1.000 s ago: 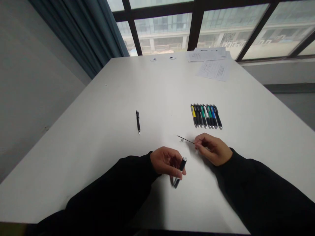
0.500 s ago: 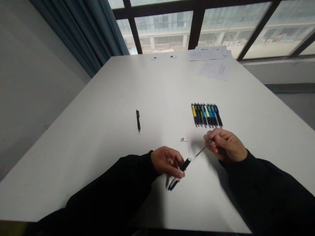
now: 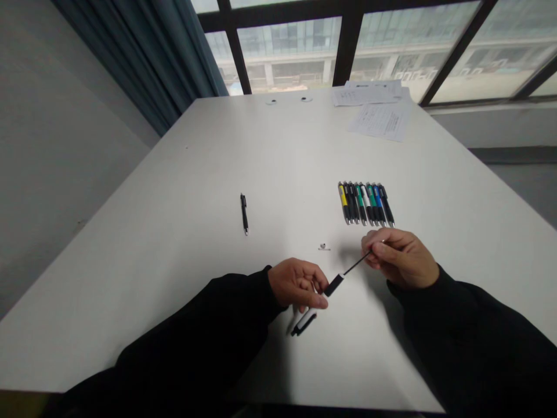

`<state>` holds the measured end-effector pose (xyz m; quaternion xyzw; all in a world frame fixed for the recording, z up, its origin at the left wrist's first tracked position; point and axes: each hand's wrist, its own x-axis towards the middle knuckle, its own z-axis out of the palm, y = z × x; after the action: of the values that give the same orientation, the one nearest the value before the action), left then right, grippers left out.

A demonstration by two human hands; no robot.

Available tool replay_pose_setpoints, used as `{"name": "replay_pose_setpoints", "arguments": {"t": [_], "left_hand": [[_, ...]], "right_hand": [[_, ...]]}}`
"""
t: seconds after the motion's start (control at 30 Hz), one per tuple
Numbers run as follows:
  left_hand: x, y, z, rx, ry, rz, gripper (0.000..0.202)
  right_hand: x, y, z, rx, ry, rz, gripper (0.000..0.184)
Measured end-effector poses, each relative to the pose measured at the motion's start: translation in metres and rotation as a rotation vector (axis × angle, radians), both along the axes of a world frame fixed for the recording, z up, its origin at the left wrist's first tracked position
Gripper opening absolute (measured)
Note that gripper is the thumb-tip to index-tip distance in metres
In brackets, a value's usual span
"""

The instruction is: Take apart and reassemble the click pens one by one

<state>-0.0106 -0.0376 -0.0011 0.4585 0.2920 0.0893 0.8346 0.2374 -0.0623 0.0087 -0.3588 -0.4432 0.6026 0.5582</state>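
Note:
My left hand [image 3: 302, 284] is closed around a white-and-black pen barrel [image 3: 334, 285], which slants with its open front end up toward the right. Between the thumb and fingers of my right hand [image 3: 398, 255] is a thin dark pen refill [image 3: 357, 262]. The refill's lower end meets the mouth of the barrel, in line with it; how far it reaches inside is hidden. Small pen parts [image 3: 324, 247], apparently a tip and a spring, lie on the table just beyond my hands.
A black pen [image 3: 244, 215] lies on the white table [image 3: 174, 244] at left. Several pens [image 3: 365, 204] with coloured barrels form a row beyond my right hand. Papers [image 3: 378, 110] lie at the far edge by the window, with a blue curtain [image 3: 152, 52] at far left.
The barrel has tilted and shifted slightly, and its mouth has come to the refill's end, where a small gap showed before. My right hand has barely moved.

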Motion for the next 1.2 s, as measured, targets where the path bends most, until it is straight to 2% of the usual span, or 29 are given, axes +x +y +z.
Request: {"name": "replay_pose_setpoints", "arguments": {"t": [0.17,0.23,0.3,0.43,0.7,0.93,1.03,1.1,1.2], "left_hand": [[0.005,0.001,-0.001,0.006,0.002,0.026,0.038],[0.006,0.002,-0.002,0.014,0.003,0.016,0.038],[0.007,0.002,-0.004,0.021,0.0,0.012,0.038],[0.008,0.002,-0.007,0.032,-0.001,0.025,0.038],[0.008,0.002,-0.005,0.025,-0.001,0.04,0.038],[0.008,0.001,-0.006,0.051,0.013,0.057,0.039],[0.009,0.0,-0.005,0.049,-0.013,0.089,0.039],[0.01,-0.002,-0.004,0.045,-0.026,0.097,0.039],[0.011,-0.003,-0.004,0.039,-0.056,0.085,0.039]], "right_hand": [[-0.016,-0.007,0.0,-0.027,-0.221,0.129,0.012],[-0.022,-0.009,0.002,-0.036,-0.25,0.157,0.014],[-0.025,-0.011,0.004,-0.036,-0.235,0.158,0.016],[-0.023,-0.011,0.006,-0.044,-0.187,0.155,0.034],[-0.023,-0.011,0.008,-0.061,-0.261,0.168,0.022],[-0.026,-0.011,0.006,-0.051,-0.266,0.132,0.023],[-0.021,-0.008,-0.001,0.006,-0.272,0.126,0.032],[-0.016,-0.003,-0.007,0.111,-0.439,0.06,0.031],[-0.01,0.004,-0.014,0.354,-0.897,-0.055,0.021]]}}
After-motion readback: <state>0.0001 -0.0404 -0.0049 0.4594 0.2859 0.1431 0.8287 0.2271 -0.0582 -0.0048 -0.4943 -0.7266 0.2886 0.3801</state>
